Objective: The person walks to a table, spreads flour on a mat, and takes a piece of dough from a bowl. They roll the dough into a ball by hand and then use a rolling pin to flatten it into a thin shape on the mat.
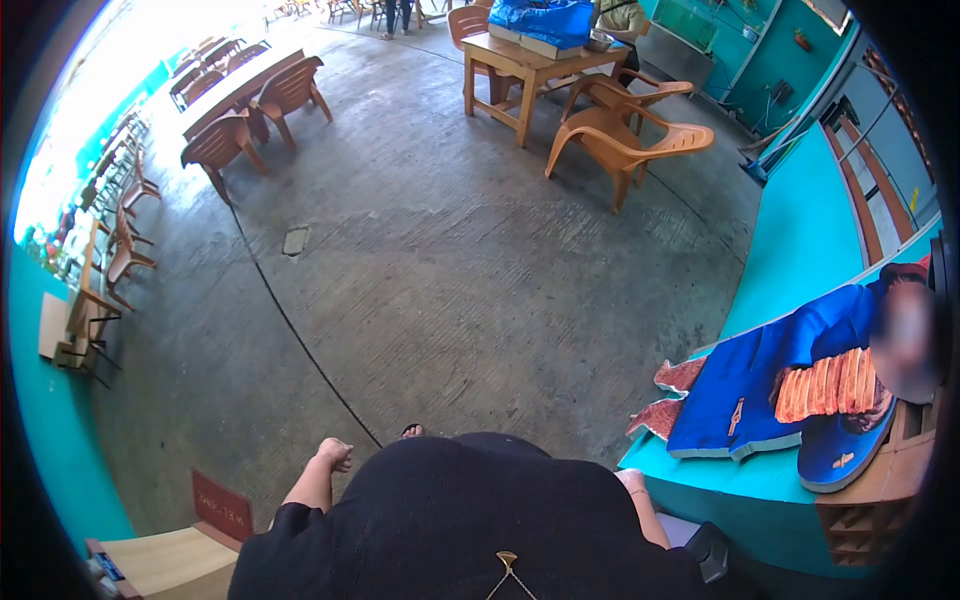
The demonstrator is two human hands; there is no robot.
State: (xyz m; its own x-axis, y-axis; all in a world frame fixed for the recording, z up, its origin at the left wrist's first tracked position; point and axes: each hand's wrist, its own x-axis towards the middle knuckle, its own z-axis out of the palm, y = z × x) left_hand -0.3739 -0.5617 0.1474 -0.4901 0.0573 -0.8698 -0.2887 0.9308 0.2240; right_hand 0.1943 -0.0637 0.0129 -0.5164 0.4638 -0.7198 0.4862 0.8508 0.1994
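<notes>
Black top (470, 520) is filling the bottom of the view, the person standing over a concrete floor (450, 280) with one sandalled foot (412, 431) peeking out in front. The left hand (335, 455) is hanging at the side, its grip curling into a loose fist with nothing showing inside it. Below it, a red sign (220, 505) is sitting on a pale wooden bench (165, 560).

The right hand (630, 482) is hanging just beside the near corner of a teal bench (800, 240). Most of it is hiding behind the body, so I cannot tell whether its grip is spread or closed.

A blue slab (730, 385) is lying flat on that teal bench, a little beyond the right hand and not touching it. It is looking thick-edged and bright, with a small orange mark on it. A row of striped strips (825, 385), reddish-orange with paler bands, is lying side by side on its far part. Two reddish-brown pieces (680, 375) are poking out at its left edge, and a blue oval piece (835, 460) is overlapping its near corner.

A black cable (300, 335) is trailing across the floor, and plastic chairs (620, 135) are standing well apart.
</notes>
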